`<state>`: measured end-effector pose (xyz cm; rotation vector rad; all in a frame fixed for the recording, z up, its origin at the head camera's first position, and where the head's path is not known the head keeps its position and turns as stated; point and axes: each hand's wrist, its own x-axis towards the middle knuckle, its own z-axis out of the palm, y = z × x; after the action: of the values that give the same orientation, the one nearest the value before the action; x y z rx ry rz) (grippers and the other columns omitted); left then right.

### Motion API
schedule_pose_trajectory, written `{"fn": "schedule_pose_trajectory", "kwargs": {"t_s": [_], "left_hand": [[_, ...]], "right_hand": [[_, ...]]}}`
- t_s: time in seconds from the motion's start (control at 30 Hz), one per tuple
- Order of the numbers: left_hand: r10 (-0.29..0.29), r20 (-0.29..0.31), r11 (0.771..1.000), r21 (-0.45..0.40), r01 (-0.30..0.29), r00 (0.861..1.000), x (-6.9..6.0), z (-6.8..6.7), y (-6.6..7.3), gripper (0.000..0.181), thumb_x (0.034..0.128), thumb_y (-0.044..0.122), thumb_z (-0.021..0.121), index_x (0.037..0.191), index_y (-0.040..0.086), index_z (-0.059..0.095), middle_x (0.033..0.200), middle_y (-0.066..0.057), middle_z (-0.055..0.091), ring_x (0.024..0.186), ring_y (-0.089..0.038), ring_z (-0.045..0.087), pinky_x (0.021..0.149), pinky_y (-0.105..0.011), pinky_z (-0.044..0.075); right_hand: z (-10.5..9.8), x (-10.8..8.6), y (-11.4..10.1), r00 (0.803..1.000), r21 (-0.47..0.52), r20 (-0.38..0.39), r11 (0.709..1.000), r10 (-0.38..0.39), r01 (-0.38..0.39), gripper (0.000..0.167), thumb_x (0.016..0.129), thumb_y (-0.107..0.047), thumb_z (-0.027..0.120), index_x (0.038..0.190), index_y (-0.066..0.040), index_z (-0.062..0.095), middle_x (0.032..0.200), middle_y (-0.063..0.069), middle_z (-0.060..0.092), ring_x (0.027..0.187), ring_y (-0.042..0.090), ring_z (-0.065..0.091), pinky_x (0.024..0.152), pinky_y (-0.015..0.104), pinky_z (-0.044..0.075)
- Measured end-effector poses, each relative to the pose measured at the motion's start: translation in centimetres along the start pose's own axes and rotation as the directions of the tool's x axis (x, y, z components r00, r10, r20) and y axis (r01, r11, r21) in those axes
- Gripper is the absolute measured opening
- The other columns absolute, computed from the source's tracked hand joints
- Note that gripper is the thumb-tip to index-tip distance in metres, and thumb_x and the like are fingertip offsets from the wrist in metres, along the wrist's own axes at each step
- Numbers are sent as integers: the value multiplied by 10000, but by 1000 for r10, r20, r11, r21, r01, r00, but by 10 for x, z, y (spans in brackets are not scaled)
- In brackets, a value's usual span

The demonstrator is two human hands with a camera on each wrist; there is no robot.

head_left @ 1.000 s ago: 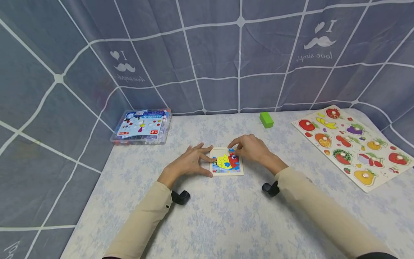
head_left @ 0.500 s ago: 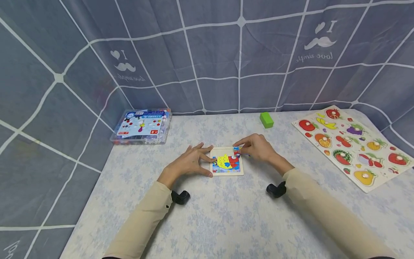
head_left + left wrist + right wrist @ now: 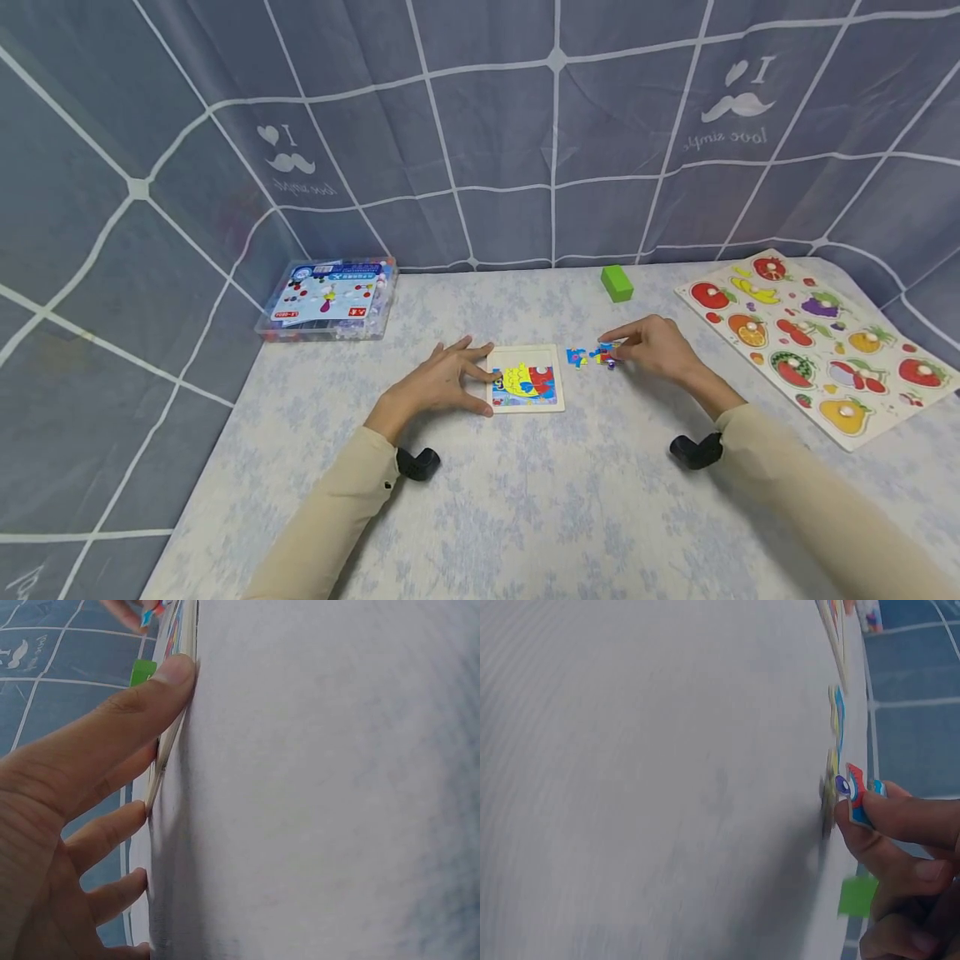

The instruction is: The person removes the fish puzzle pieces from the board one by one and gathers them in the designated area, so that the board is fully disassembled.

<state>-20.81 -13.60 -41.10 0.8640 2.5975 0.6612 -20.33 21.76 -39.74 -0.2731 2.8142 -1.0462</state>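
A small wooden puzzle tray [image 3: 525,409] lies mid-table in the head view, holding part of a yellow and red fish picture; its upper part shows bare wood. My left hand [image 3: 442,379] spreads its fingers along the tray's left side, thumb near the lower-left corner and one fingertip on the picture. To the right of the tray, my right hand [image 3: 656,350] pinches a puzzle piece [image 3: 857,796] with red, blue and an eye on it, between thumb and fingers. Loose blue and yellow puzzle pieces [image 3: 576,357] lie between that hand and the tray.
A green block [image 3: 617,283] stands near the back of the table. At the right lies a fruit peg board [image 3: 813,337]. A clear plastic box [image 3: 330,297] with a printed sheet sits at the back left. A tiled-pattern curtain [image 3: 495,142] closes off the back.
My right hand has lifted the eye piece out of the tray's upper right and carried it right, over the table beside the loose pieces. My left hand has stayed on the tray.
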Motion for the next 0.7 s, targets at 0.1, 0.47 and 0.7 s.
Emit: {"fn": "schedule_pose_trajectory", "kwargs": {"t_s": [0.1, 0.47, 0.7], "left_hand": [[1, 4, 1000, 11, -1, 1000, 0, 1, 0, 627, 719, 447, 855, 1275, 221, 673, 1570, 8, 318, 1502, -284, 82, 1160, -606, -3], [-10, -3, 1000, 12, 10, 1000, 0, 0, 0, 617, 725, 443, 851, 1271, 217, 676, 1572, 11, 315, 1503, -281, 83, 1166, -591, -12], [-7, -3, 1000, 5, 7, 1000, 0, 2, -1, 618, 726, 442, 852, 1273, 215, 675, 1574, 12, 314, 1503, -274, 82, 1165, -593, -12]], "right_hand": [[-7, -5, 10, 1000, -28, -8, 999, 15, -15, 253, 858, -75, 717, 1106, -70, 766, 904, 113, 752, 717, 174, 515, 555, 285, 373], [-20, -5, 21, 998, -61, 6, 997, 58, -57, 261, 836, -52, 712, 1092, -43, 764, 749, 35, 724, 593, 152, 393, 492, 266, 315], [-25, -1, 18, 993, -59, 74, 994, 94, -90, 257, 851, -50, 706, 1100, -4, 746, 948, 136, 707, 693, 199, 428, 542, 278, 353]]}}
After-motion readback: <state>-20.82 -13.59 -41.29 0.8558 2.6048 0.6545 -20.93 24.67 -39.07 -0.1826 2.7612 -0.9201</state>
